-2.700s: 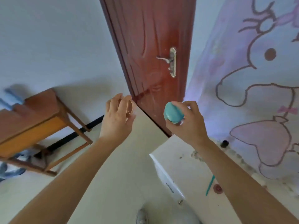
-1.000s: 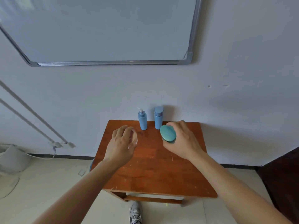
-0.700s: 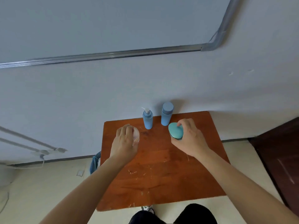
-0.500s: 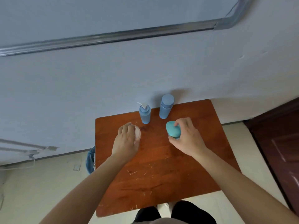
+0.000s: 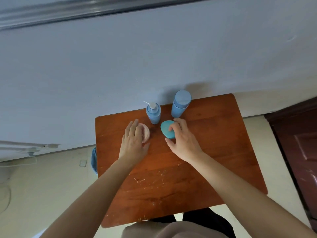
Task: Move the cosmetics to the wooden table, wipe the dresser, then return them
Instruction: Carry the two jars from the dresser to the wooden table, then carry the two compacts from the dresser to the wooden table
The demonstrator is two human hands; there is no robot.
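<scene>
The tabletop [image 5: 205, 160] is reddish-brown wood with darker grain streaks and pale scratches toward its near edge. By its far edge, the pump bottle [image 5: 153, 115] is light blue with a white pump head. The capped bottle [image 5: 180, 104] is light blue all over. The egg-shaped container [image 5: 166, 130] is plain teal, and the round jar [image 5: 146, 133] is pale pink. The wall [image 5: 154, 57] is pale blue-grey, the floor [image 5: 51, 177] cream, and the door [image 5: 300, 143] dark reddish-brown.

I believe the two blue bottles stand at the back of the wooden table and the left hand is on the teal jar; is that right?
Not quite: the head view shows the right hand on the teal jar. The two blue bottles do stand at the back of the wooden table.
</scene>
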